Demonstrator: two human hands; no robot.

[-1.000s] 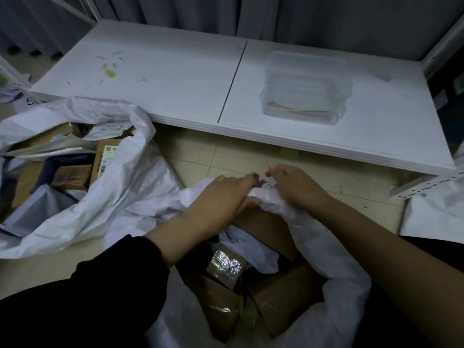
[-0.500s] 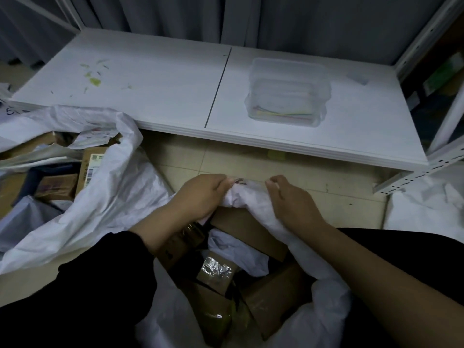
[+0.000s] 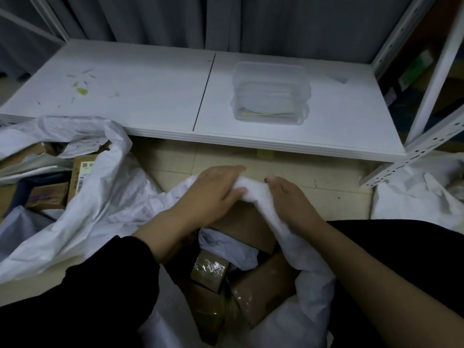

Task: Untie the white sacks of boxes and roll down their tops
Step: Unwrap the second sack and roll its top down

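Two hands on one sack, head view only. Left hand and right hand sit centre frame, both curled round the far edge of the near white sack, bunched fabric running between them; thumbs on the near side, fingers over the top. Neither hand loose, both clamped on sack cloth.

Step, as I judge it: sack's mouth is open already, no tie seen, so this reads as the roll-down phase, far rim being turned over. Brown boxes showing inside, lower centre, directly below the hands. Next move prob. calls for folding that rim outward and down, then working round the sides toward the body; rim nearest the wearer looks unrolled. Cloth is limp, may slip back up w/o a firm fold.

Second white sack, left of frame, mouth gaping, boxes visible in it, just beside left forearm, untouched. Third white bundle at right edge, can't tell if tied.

White shelf board across upper frame, clear plastic tub on it, well apart from hands.
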